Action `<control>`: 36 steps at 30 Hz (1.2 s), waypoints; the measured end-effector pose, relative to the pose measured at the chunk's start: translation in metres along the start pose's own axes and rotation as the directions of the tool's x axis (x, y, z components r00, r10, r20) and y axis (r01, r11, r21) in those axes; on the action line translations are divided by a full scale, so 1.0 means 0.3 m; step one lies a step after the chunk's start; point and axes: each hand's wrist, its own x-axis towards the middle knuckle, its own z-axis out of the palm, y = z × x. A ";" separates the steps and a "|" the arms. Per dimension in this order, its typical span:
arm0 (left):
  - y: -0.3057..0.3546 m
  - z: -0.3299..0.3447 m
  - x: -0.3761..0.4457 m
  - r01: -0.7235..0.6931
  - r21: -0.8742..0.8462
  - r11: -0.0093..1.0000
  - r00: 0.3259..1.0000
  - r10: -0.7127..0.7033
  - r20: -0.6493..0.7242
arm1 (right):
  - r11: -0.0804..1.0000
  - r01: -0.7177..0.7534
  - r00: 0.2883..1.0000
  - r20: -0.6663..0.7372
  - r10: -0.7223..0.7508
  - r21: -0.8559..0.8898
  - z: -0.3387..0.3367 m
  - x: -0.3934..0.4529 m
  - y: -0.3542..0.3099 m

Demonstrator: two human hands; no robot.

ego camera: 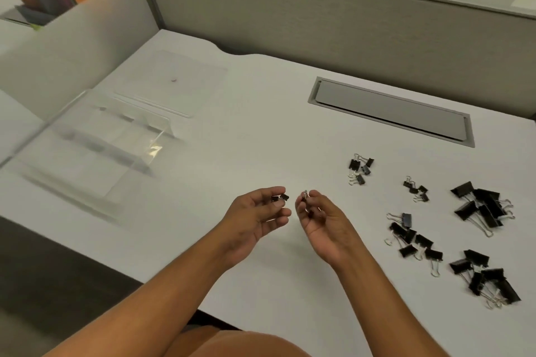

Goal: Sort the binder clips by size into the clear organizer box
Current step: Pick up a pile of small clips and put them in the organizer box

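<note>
Both hands hovered above the pale grey bench, palms turned up. The left hand had its grip closed on two tiny black metal binder clips, pinched between thumb and fingertips. The right hand pinched another tiny clip by what looked like its silver wire handle, though blur left that uncertain. The clear plastic organizer box stood open on the bench to the left, well apart from the hands, its lid lying flat behind it. To the right lay five loose piles of black clips: two small piles, a medium pile and two large piles. A grey rectangular cable hatch sat flush in the bench behind them.
</note>
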 end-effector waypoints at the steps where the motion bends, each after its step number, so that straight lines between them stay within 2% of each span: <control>1: 0.027 -0.029 -0.013 -0.010 0.000 1.000 1.000 0.010 -0.003 | 1.000 -0.023 1.000 0.020 0.023 -0.009 0.039 -0.004 0.023; 9: 0.245 -0.361 -0.125 -0.132 -0.098 0.986 0.985 0.120 -0.120 | 0.953 -0.210 0.970 0.078 0.232 -0.217 0.371 0.029 0.316; 13: 0.380 -0.620 -0.176 -0.184 -0.112 0.976 0.965 0.158 -0.208 | 0.868 -0.189 0.966 0.073 0.248 -0.460 0.578 0.100 0.525; 16: 0.495 -0.840 -0.212 -0.206 -0.102 0.973 0.943 0.169 -0.285 | 0.698 -0.085 0.979 0.071 0.191 -0.711 0.738 0.179 0.697; 19: 0.600 -1.042 -0.243 -0.233 -0.078 0.969 0.900 0.184 -0.395 | 0.441 0.137 0.975 0.199 0.096 -0.887 0.906 0.271 0.854; 22: 0.683 -1.204 -0.264 -0.245 -0.069 0.967 0.850 0.180 -0.495 | 0.212 0.363 0.927 0.375 0.020 -0.907 1.083 0.377 0.999; 26: 0.762 -1.335 -0.275 -0.211 -0.056 0.976 0.830 0.148 -0.537 | 0.036 0.551 0.835 0.550 -0.022 -0.834 1.252 0.534 1.162; 28: 0.786 -1.379 -0.266 -0.197 -0.038 0.980 0.834 0.147 -0.531 | -0.081 0.580 0.813 0.582 0.001 -0.811 1.291 0.614 1.220; 32: 0.809 -1.440 -0.240 -0.205 -0.050 0.977 0.835 0.149 -0.529 | -0.305 0.532 0.829 0.560 -0.002 -0.790 1.293 0.707 1.257; 34: 0.813 -1.460 -0.233 -0.214 -0.069 0.974 0.837 0.147 -0.527 | -0.359 0.503 0.833 0.551 -0.039 -0.786 1.279 0.704 1.251; 36: 0.813 -1.476 -0.226 -0.216 -0.080 0.973 0.838 0.143 -0.526 | -0.356 0.513 0.824 0.564 -0.052 -0.781 1.292 0.681 1.247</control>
